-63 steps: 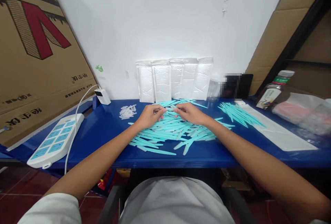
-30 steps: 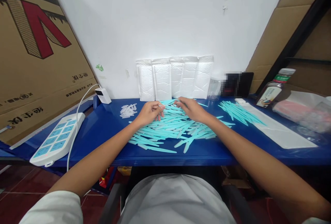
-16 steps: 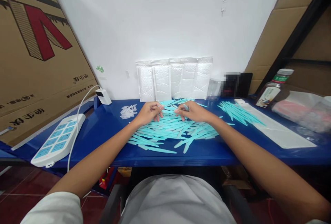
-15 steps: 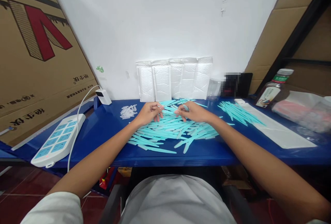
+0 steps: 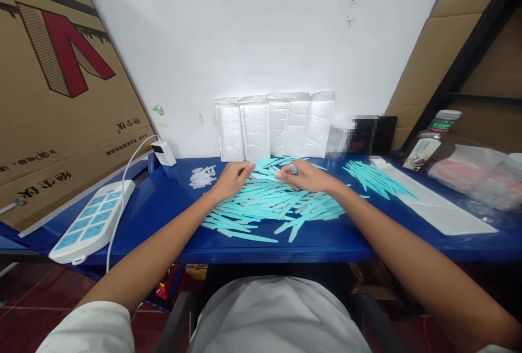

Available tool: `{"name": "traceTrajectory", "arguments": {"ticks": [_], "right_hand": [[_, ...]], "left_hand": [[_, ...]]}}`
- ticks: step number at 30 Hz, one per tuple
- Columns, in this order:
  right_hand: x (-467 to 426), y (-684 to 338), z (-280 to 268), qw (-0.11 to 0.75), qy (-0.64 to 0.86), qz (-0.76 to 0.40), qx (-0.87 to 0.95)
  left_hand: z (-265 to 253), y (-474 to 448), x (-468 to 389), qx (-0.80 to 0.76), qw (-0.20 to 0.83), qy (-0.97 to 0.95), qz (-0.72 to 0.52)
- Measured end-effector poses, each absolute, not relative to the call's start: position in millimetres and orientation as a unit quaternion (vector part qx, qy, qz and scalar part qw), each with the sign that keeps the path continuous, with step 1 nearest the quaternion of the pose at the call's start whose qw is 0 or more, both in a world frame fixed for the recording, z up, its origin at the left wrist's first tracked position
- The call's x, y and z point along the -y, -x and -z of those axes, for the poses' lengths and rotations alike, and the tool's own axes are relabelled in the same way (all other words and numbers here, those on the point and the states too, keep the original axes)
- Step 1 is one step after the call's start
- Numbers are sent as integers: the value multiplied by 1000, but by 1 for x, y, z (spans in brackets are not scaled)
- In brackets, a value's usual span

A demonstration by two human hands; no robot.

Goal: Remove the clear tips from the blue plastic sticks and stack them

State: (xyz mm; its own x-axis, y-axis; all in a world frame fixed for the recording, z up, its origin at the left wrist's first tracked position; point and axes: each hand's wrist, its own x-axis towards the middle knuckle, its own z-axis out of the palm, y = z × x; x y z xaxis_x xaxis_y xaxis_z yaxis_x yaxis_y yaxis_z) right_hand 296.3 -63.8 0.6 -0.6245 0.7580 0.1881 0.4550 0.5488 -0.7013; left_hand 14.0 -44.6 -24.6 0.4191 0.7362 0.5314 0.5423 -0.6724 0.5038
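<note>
A wide heap of slim turquoise eyebrow razors lies in front of me, several with pale caps at one end. My right hand is closed over the heap, pinching a turquoise eyebrow razor whose end pokes out above the fingers. My left hand rests at the heap's left side with thumb and fingers pressed together; whatever it pinches is hidden. To its left sits a small pile of whitish plastic caps. A separate bundle of eyebrow razors lies right of my right hand.
White padded mailers lean against the wall behind the heap. A power strip and a white charger are at left. At right are a clear jar, a bottle, a flat white mailer and plastic bags.
My left hand's fingers have curled in, and the hand has drawn slightly left, away from my right hand. My right hand stays nearly in place, still holding the razor.
</note>
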Motion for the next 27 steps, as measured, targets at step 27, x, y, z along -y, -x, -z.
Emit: {"name": "traceTrajectory", "arguments": {"ticks": [27], "right_hand": [[22,-493,-11,117,745,-23,656]], "left_hand": [[11,103,-16,-680,-110,-721,-74]]}}
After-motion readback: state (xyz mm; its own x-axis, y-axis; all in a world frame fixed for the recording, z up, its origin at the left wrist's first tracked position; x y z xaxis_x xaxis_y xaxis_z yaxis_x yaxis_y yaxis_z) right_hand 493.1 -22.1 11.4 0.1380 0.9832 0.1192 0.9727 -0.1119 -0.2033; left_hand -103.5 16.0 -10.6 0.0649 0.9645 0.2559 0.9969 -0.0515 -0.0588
